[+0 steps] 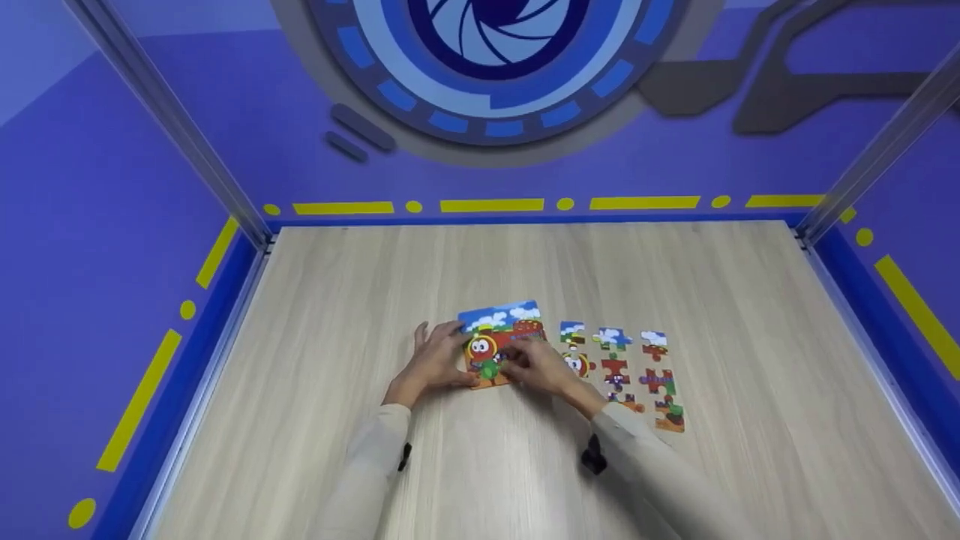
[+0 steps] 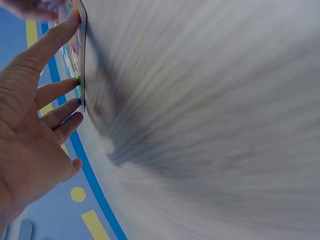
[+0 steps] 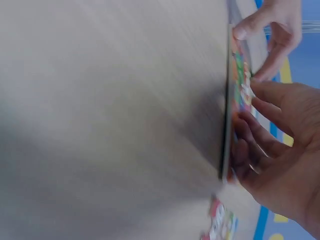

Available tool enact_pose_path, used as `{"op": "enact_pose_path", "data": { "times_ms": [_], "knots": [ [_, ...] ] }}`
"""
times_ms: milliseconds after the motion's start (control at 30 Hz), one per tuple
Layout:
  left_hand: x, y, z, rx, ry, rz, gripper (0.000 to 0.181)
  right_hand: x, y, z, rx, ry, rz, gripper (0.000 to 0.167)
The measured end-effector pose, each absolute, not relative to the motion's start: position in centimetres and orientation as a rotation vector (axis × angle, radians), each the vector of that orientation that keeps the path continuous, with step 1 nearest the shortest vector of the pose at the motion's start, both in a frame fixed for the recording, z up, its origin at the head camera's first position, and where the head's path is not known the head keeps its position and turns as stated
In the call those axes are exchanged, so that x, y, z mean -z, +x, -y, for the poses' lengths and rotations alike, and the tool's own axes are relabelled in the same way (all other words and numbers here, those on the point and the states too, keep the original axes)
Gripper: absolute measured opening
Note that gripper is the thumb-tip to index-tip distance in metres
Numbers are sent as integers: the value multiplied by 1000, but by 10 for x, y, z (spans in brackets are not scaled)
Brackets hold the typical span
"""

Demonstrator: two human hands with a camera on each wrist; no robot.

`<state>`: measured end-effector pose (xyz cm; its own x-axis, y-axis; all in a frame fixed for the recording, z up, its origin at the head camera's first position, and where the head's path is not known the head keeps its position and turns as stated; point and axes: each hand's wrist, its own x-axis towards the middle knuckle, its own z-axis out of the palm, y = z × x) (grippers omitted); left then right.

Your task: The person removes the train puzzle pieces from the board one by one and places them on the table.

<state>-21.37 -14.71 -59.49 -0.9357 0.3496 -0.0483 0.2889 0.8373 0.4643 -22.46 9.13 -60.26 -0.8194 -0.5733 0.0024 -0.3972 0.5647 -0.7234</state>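
Note:
A square picture puzzle board (image 1: 499,313), printed with a red cartoon character, clouds and grass, lies on the table in the head view. My left hand (image 1: 437,356) stretches along its left side; in the left wrist view, the thumb and straight fingers (image 2: 59,92) touch the board's edge. My right hand (image 1: 541,364) is over the board's right part, fingers bent down onto its face. The right wrist view shows those fingers (image 3: 262,132) against the board (image 3: 239,75); whether a piece is between them is hidden. Several loose jigsaw pieces (image 1: 615,367) lie right of the board.
The pale wood-grain table (image 1: 360,277) extends around the board. Blue-purple printed panels stand behind and at both sides, with a metal post (image 1: 172,120) at the left corner. My right forearm (image 1: 637,435) passes in front of the lower loose pieces and may cover some.

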Motion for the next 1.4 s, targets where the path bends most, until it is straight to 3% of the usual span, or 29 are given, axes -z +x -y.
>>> {"op": "enact_pose_path", "data": {
  "times_ms": [267,767,1400],
  "knots": [
    [600,-214,147,-734,553,-2891,80,610,-229,-76,916,-737,-2719,49],
    [601,-212,154,-725,544,-2900,83,598,-230,-65,816,-747,-2613,48],
    [596,-213,153,-717,513,-2898,81,605,-228,-71,1137,-894,-2540,49]
  ]
}}
